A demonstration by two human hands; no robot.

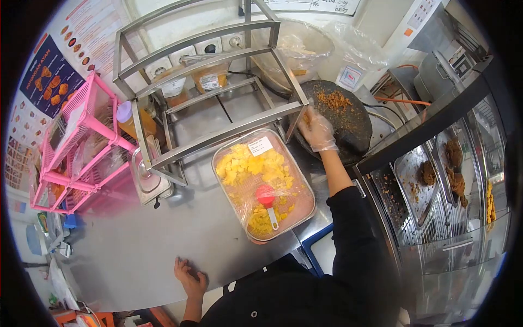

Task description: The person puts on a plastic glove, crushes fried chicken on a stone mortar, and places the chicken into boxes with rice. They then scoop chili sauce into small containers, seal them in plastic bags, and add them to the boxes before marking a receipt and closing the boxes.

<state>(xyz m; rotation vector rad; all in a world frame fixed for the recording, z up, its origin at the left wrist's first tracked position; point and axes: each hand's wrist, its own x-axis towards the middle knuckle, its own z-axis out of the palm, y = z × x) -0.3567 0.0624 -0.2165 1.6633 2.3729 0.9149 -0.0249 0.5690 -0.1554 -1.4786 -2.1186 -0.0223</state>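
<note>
My right hand (317,131), in a clear plastic glove, is at the left rim of a dark stone mortar (354,122) with brown crumbs (333,101) on it. Its fingers are closed round something I cannot make out, beside the metal rack's corner. Bare and with fingers slightly curled and apart, my left hand (190,278) rests near the front edge of the steel counter (136,245). Between the hands lies a tray (311,191) under clear film, with yellow pieces (234,169), a white label and a red scoop (265,194).
A metal rack (229,128) stands behind the tray. To the left are a pink basket rack (81,141), a bottle (131,120) and a steel container (150,174). A glass display case (436,250) with fried food on trays borders the right side. Plastic-lined tubs (299,43) stand at the back.
</note>
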